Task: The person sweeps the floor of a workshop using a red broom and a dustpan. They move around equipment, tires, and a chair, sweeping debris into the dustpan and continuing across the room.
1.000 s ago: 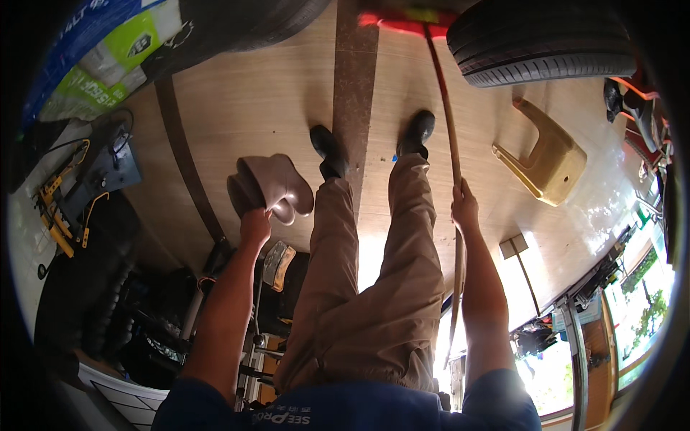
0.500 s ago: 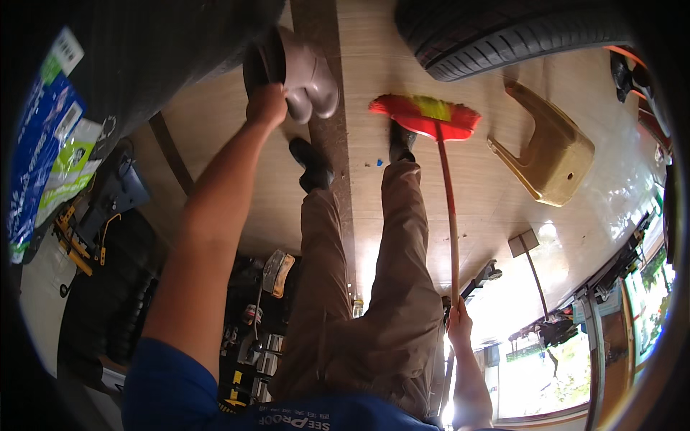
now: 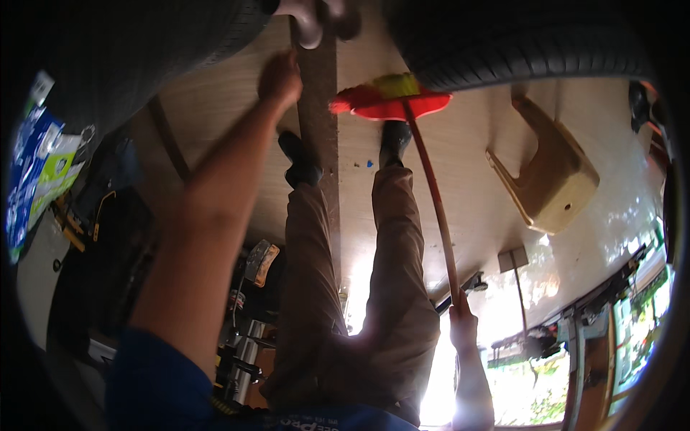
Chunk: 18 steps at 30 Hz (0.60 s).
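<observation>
My right hand (image 3: 463, 325) is closed around the wooden handle of a broom (image 3: 436, 208). The broom's red head with red and yellow-green bristles rests near my right foot, close to a tire. Ahead, my outstretched left hand (image 3: 280, 80) is over the floor, apart from a pair of greyish-brown rubber boots (image 3: 307, 27) at the top edge. Motion smears its fingers, and their closure is unclear. Only part of the boots shows, and they are blurred.
Large black tires (image 3: 532, 54) stand at the upper right and upper left. A tan plastic stool (image 3: 564, 176) lies on its side at right, with a long-handled dustpan (image 3: 513, 259) behind it. Blue-and-green packaging (image 3: 43, 172) is at far left. Small bits (image 3: 370, 164) lie between my feet.
My left hand has let go of the boots, which are now farther ahead at the top edge. The broom head has shifted left, with my right hand still holding its handle.
</observation>
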Motion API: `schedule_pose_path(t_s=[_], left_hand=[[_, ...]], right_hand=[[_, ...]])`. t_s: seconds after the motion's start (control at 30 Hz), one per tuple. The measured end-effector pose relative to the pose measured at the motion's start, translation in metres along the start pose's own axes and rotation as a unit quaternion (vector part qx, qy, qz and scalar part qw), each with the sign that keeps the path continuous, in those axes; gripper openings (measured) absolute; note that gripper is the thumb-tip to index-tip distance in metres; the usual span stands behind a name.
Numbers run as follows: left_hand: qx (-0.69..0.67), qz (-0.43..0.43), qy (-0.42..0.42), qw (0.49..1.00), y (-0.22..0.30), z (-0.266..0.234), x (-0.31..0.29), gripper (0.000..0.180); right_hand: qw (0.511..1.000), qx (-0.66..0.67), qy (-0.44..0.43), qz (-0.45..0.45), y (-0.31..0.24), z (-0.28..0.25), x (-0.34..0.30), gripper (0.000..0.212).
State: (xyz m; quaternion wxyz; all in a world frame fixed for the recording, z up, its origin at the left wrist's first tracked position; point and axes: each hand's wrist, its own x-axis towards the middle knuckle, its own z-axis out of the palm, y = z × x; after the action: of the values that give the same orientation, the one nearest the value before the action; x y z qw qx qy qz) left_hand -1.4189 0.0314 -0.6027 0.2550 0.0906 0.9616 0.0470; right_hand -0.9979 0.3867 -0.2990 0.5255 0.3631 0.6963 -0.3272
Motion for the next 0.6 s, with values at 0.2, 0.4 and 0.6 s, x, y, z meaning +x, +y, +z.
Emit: schedule_pose_path(t_s=[0.2, 0.4, 0.6], left_hand=[[-0.149, -0.118, -0.315, 0.93, 0.012, 0.045, -0.243, 0.025], [-0.275, -0.174, -0.38, 0.866, 0.046, 0.064, -0.428, 0.034], [-0.332, -0.214, -0.305, 0.867, 0.096, 0.055, -0.523, 0.035]], right_hand=[[0.983, -0.086, -0.021, -0.162, -0.029, -0.025, 0.061, 0.055], [0.974, -0.168, -0.026, -0.147, -0.052, -0.032, 0.054, 0.057], [0.942, -0.28, -0.088, -0.162, -0.067, -0.062, 0.011, 0.057]])
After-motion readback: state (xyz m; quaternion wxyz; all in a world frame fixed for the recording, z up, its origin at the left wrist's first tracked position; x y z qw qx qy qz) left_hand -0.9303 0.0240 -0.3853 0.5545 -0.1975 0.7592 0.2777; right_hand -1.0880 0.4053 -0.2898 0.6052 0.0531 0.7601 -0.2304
